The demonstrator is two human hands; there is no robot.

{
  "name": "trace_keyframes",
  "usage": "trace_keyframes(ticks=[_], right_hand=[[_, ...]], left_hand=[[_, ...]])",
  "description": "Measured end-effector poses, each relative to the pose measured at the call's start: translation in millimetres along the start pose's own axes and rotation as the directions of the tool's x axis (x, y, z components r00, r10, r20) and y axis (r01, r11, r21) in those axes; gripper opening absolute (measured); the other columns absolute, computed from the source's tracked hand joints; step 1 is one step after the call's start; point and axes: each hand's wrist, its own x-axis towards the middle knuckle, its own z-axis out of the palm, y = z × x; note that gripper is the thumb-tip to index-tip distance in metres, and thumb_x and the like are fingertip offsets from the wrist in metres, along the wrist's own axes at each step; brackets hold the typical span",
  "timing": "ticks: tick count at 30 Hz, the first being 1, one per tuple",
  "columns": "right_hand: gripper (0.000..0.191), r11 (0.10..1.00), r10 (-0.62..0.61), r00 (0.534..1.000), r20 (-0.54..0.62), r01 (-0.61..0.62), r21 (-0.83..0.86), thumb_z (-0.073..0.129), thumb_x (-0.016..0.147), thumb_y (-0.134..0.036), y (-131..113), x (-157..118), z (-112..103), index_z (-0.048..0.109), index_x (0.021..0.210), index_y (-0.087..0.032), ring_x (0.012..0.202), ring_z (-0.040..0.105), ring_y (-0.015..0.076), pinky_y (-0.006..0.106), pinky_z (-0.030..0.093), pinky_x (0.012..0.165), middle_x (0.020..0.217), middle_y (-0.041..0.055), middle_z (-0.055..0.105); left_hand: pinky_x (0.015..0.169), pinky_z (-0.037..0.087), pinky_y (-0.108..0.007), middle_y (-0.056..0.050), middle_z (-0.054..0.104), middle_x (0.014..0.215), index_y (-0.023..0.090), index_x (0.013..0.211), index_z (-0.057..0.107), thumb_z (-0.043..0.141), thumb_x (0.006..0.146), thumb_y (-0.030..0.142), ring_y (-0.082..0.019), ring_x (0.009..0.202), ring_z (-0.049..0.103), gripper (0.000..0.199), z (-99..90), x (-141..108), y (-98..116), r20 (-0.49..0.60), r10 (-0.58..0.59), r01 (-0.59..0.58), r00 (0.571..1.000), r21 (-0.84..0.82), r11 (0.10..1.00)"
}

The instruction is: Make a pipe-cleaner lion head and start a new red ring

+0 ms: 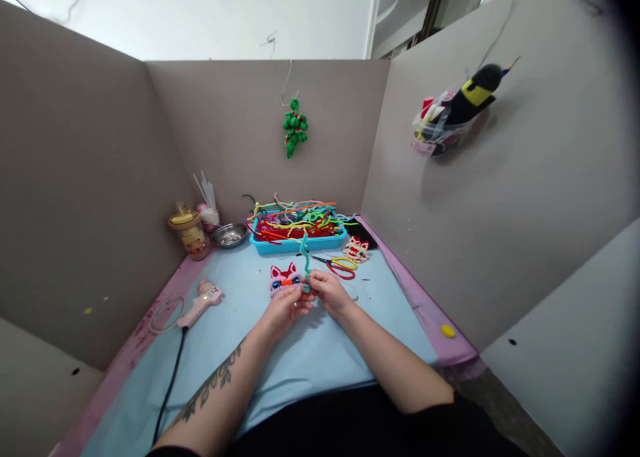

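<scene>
A teal pipe cleaner point(305, 253) stands up between my two hands, its lower end bent into a small bunch at my fingertips. My left hand point(287, 309) is closed on that lower part from the left. From the right, my right hand point(327, 291) pinches the same pipe cleaner, and the fingertips of both hands nearly meet. Just beyond my left hand lies a lilac and pink cat-like face point(285, 280) with blue eyes and an orange middle, partly covered by the fingers. Scissors point(341, 266) with red and yellow handles rest beyond my right hand.
A blue basket point(300, 245) of colourful pipe cleaners stands at the back. Near it are a cream and red face point(356, 249), a metal bowl point(229, 235) and a lidded cup point(190, 233). A pink glue gun point(201, 305) with a black cord lies left.
</scene>
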Motion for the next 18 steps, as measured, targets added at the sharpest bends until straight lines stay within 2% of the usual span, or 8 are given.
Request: trace_keyframes(ticks=[4,8,11,14,18], right_hand=[[0.027,0.999,-0.01,1.0,0.003,0.01,-0.048,0.076,0.063,-0.039,0.7,0.7,0.7,0.069,0.074,-0.015,0.054,0.046,0.0096,0.023,0.031,0.052,0.064,0.0006,0.061],[0.027,0.996,-0.031,0.999,-0.021,0.029,-0.081,0.075,0.064,-0.04,0.1,0.8,3.0,0.069,0.075,-0.016,0.054,0.045,0.0095,0.024,0.031,0.052,0.065,0.0002,0.061],[0.028,0.996,-0.055,0.996,-0.074,0.049,-0.08,0.074,0.064,-0.041,0.2,1.6,3.5,0.069,0.075,-0.016,0.051,0.041,0.0082,0.023,0.029,0.051,0.063,-0.0009,0.06],[0.031,0.999,-0.027,0.991,-0.132,0.021,-0.044,0.076,0.061,-0.043,2.1,3.0,3.3,0.067,0.074,-0.016,0.048,0.039,0.007,0.022,0.027,0.049,0.061,-0.0025,0.057],[0.033,1.0,-0.013,0.993,-0.114,0.012,-0.009,0.077,0.06,-0.044,4.4,3.0,4.8,0.065,0.074,-0.017,0.049,0.039,0.0069,0.022,0.028,0.049,0.062,-0.0025,0.057]], left_hand=[[0.051,0.05,-0.016,-0.005,0.067,0.071,0.011,0.085,0.066,0.075,0.07,0.035,-0.007,0.054,0.06,0.029,-1.3,0.5,0.4,0.013,-0.021,0.022,1.0,-0.027,0.999],[0.05,0.049,-0.015,-0.004,0.066,0.069,0.011,0.085,0.066,0.073,0.071,0.033,-0.007,0.053,0.059,0.027,-1.8,1.7,-0.2,-0.035,-0.03,0.029,0.999,-0.026,0.999],[0.051,0.049,-0.017,-0.006,0.068,0.078,0.012,0.088,0.064,0.075,0.068,0.036,-0.009,0.059,0.062,0.033,-2.4,3.4,-1.7,-0.107,0.077,-0.073,0.991,0.041,0.996],[0.054,0.05,-0.02,-0.005,0.068,0.08,0.014,0.093,0.061,0.081,0.059,0.035,-0.014,0.066,0.066,0.045,-2.1,4.8,-2.5,-0.164,0.234,-0.208,0.958,0.161,0.965],[0.058,0.051,-0.024,-0.004,0.068,0.074,0.014,0.087,0.059,0.082,0.056,0.038,-0.017,0.068,0.067,0.046,-1.3,4.9,-2.3,-0.184,0.344,-0.292,0.921,0.26,0.92]])
